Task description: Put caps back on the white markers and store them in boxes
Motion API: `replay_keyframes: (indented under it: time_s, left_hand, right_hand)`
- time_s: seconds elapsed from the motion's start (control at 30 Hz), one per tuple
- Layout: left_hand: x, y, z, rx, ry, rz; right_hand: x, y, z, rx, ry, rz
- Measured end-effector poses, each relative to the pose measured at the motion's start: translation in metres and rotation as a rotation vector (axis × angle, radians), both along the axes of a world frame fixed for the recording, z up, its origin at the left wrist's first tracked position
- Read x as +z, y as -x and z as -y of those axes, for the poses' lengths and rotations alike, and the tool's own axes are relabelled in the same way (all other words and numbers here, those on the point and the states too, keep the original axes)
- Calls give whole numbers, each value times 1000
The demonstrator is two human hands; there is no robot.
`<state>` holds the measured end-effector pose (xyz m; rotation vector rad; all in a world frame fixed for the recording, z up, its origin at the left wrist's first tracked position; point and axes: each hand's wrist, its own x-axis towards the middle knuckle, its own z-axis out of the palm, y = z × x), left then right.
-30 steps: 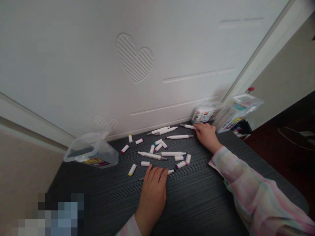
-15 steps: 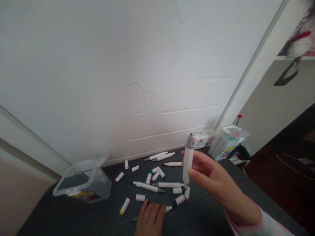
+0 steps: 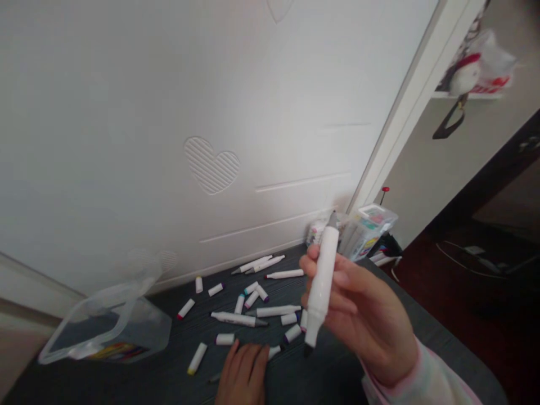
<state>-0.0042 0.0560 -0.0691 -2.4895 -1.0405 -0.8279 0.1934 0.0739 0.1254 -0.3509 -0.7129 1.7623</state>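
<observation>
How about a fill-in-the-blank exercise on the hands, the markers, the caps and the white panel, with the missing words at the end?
1. The marker up above the tabletop is held by the person's ____ hand.
2. The left hand partly covers another ____.
3. The white cap nearest the picture's bottom edge has a ____ end.
4. The striped shape on the white panel is a ____.

Missing words: right; marker; yellow; heart.

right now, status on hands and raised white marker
Right hand holding uncapped, double-tipped white marker, raised. Left hand over another white marker on dark table. White, colour-ended caps scattered nearby.
</observation>
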Motion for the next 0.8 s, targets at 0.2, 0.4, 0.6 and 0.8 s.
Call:
replay_keyframes:
  time_s: [0.2,0.4,0.6,0.8]
  left_hand:
    - [25,-8,12,45,93,10]
    - [35,-13,15,87,120,22]
    - [37,-17,20,112,274,47]
    - [45,-20,25,112,435,55]
  right_hand:
    - [5,-10,2,-121,21,73]
    - [9,-12,3,-190,37,147]
    - [12,-11,5,-245,-19,197]
    - [9,-17,12,-388,-142,416]
